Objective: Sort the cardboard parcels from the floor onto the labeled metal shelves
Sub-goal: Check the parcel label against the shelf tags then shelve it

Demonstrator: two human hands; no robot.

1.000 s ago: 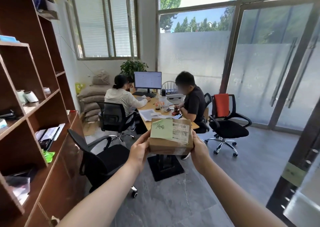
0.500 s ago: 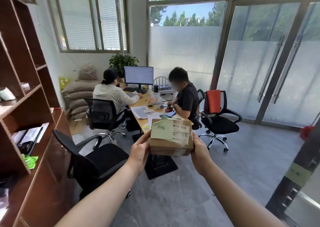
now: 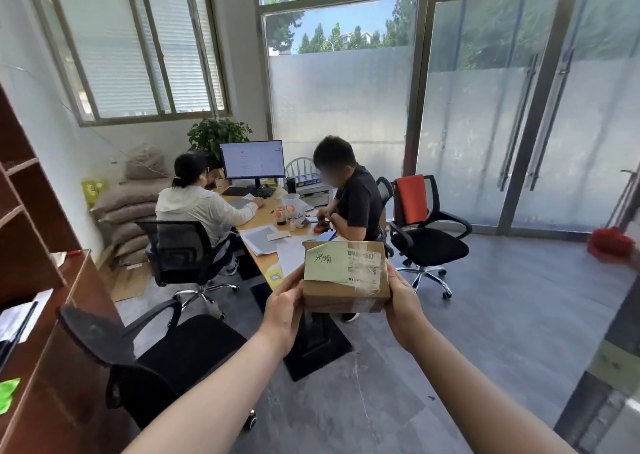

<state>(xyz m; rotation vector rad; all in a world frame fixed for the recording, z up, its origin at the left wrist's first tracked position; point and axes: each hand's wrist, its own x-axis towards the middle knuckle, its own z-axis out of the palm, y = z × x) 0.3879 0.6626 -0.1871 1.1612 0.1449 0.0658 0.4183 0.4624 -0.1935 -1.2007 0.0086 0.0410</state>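
A small cardboard parcel (image 3: 346,290) is held up in front of me at chest height. It carries a green sticky note with handwriting and a white barcode label under clear tape. My left hand (image 3: 284,306) grips its left end and my right hand (image 3: 403,309) grips its right end. A dark metal shelf post with a pale label (image 3: 613,367) shows at the right edge; the shelves themselves are out of view.
A brown wooden shelf unit (image 3: 41,280) runs along the left. An empty black office chair (image 3: 149,356) stands close at lower left. Two people sit at a desk (image 3: 266,242) ahead. Another chair (image 3: 426,231) and glass doors (image 3: 533,107) lie to the right, across grey floor.
My view has swung to the right: the wooden shelf unit slid toward the left edge and more of the glass doors appeared. The parcel stays held between both hands.
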